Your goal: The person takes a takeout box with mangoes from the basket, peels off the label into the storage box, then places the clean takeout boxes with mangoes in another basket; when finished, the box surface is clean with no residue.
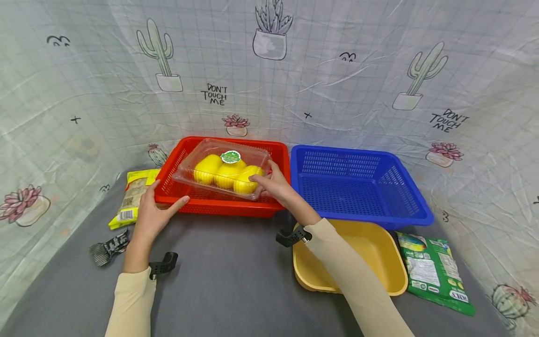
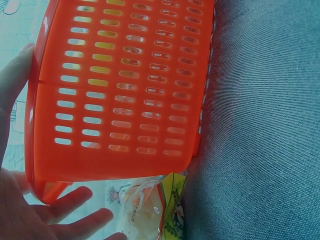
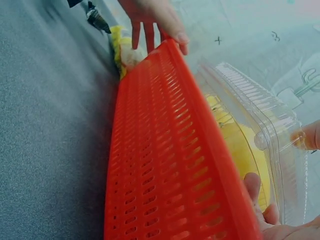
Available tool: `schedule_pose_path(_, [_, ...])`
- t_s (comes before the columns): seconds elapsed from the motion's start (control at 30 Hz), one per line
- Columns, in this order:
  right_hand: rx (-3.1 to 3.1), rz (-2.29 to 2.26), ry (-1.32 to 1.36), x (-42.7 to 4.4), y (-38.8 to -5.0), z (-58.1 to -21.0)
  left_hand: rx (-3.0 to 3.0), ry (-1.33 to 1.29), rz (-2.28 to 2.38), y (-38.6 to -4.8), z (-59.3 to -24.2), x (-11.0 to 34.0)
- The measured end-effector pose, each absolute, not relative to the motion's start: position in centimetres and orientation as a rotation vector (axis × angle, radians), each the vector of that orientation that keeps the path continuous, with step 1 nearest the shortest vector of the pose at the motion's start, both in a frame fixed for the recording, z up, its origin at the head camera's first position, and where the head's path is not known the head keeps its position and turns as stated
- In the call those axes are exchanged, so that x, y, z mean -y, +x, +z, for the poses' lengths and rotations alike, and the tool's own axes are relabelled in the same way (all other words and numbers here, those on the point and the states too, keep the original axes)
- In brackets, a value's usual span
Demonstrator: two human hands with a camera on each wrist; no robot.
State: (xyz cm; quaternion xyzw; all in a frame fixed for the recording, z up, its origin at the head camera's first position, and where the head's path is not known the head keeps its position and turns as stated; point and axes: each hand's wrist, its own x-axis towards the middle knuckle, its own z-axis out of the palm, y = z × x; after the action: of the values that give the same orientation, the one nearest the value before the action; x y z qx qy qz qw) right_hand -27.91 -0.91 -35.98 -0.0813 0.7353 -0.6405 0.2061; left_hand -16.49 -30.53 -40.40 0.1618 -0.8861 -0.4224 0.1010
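Observation:
A clear lidded plastic box [image 1: 189, 172] with yellow fruit-like items [image 1: 225, 173] and a green label lies tilted over the red basket [image 1: 227, 207]. My right hand [image 1: 275, 185] grips the box's right end, thumb on top and fingers beneath; the right wrist view shows the thumb on the clear box [image 3: 270, 140]. At the red basket's front left corner, my left hand [image 1: 156, 210] touches the rim with its fingers spread. In the left wrist view the left hand [image 2: 45, 215] lies around the corner of the red basket [image 2: 120, 100].
A blue basket [image 1: 360, 213] stands right of the red one, with a yellow tub [image 1: 309, 278] in front. A green packet [image 1: 435, 271] lies far right. On the left are a yellow packet [image 1: 132, 199] and a black-and-white item [image 1: 110, 248]. A patterned curtain [image 1: 320, 84] hangs behind.

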Motion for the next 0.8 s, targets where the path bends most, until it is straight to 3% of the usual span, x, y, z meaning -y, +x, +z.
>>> schedule_pose_path(0.8, [-2.103, -1.772, -0.287, -1.4, -26.8, -34.2, 2.704, 0.499, -1.06, -16.2, -40.3, 30.3])
